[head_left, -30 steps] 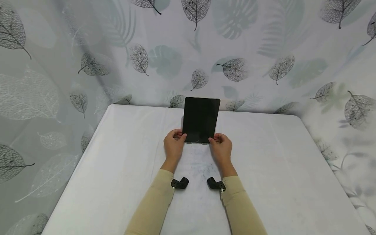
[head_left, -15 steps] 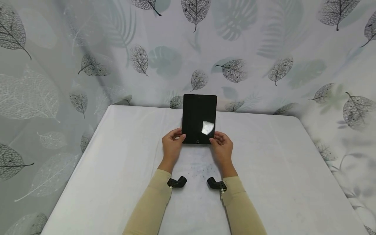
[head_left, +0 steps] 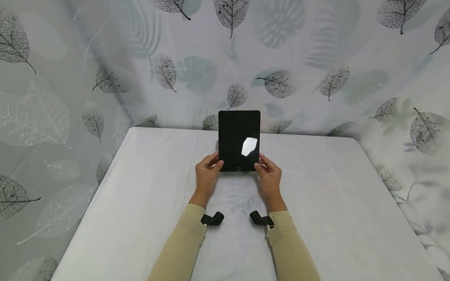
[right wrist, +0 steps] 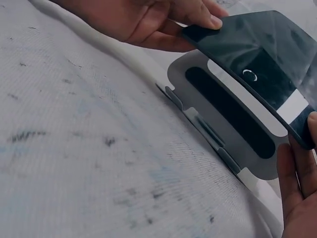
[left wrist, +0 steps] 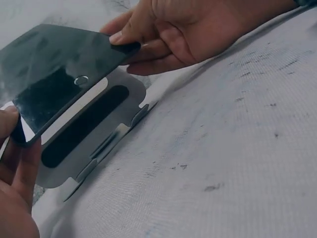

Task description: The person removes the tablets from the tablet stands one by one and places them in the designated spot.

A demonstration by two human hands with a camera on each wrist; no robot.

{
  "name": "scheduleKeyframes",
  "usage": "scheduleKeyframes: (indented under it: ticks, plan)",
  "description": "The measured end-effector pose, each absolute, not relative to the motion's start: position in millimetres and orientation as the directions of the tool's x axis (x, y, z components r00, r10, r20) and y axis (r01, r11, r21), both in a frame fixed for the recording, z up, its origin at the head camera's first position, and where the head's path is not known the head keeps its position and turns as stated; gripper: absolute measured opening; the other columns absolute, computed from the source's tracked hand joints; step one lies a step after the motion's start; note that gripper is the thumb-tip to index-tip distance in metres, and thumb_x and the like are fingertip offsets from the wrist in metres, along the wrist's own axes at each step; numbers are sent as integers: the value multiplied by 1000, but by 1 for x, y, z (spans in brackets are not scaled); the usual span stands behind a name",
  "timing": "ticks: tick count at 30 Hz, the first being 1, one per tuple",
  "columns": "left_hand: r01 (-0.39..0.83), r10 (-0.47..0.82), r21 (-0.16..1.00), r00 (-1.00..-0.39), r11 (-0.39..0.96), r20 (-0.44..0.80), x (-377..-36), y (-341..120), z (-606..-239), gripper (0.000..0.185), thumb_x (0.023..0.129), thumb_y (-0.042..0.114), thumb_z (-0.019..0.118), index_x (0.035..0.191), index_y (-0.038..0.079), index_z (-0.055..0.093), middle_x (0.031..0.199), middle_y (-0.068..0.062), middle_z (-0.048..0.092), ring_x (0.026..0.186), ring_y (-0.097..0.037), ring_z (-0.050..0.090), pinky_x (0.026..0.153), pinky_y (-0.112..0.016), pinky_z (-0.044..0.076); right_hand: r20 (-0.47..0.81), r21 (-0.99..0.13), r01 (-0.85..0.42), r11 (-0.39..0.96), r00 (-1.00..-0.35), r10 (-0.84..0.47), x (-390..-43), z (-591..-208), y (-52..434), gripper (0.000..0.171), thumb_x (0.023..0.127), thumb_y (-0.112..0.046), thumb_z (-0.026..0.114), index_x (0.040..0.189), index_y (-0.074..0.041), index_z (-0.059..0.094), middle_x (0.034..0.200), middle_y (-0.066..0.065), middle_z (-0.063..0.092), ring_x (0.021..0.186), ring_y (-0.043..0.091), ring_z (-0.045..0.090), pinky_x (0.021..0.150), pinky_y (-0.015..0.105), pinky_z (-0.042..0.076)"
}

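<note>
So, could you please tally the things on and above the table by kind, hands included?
Tablets: 1, the black tablet, held at its lower corners.
Stands: 1, the grey stand, lying on the table under the tablet.
Hands: 2, the left hand and the right hand.
Total: 4.

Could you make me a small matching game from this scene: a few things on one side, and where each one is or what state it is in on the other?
Things:
1. tablet
2. stand
3. left hand
4. table

Places or states:
A. covered in white cloth with dark specks
B. grey, lying under the tablet's lower edge
C. black, glossy, held up by both hands
D. grips the tablet's lower left corner

Pairs: 1-C, 2-B, 3-D, 4-A
</note>
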State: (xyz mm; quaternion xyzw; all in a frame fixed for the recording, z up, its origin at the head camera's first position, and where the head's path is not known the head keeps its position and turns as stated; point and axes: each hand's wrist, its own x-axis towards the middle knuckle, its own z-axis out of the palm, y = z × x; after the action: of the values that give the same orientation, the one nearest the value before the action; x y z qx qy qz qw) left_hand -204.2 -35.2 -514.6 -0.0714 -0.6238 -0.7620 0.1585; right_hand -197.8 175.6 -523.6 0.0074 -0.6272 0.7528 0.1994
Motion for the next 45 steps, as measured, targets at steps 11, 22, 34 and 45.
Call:
scheduleKeyframes:
  ticks: [11,22,34,45]
  plan:
    - [384,-141,893,-923,-235,359,-209,-22,-511,43,88,-12,71,130,-9,64,108,-29,64,96,-6,67,83,-15,57,226,-925,-283,-253,-946,231,-197,-508,190,47,88,15,68,134,13,59,93,-3,64,82,7,67,76,21,62]
    - [345,-82,923,-938,-168,336,-208,-11,-493,44,92,-5,69,136,-4,62,118,-31,63,98,-1,64,83,-11,52,255,-941,-277,-192,-958,134,-193,-488,212,53,91,5,70,142,8,55,97,-1,61,87,7,66,78,23,62]
    - [289,11,939,-955,-187,297,-191,8,-453,45,92,-9,67,137,-7,59,117,-32,63,99,-11,65,85,-17,52,205,-971,-221,-95,-966,157,-189,-474,241,52,92,13,64,142,1,58,97,1,58,89,6,66,81,25,62]
    - [225,64,953,-968,-204,242,-209,37,-473,50,92,-9,67,141,-2,58,123,-29,63,103,-13,65,86,-16,53,225,-959,-251,-131,-957,184,-184,-472,267,51,92,15,64,141,7,56,96,1,58,88,7,67,81,25,62]
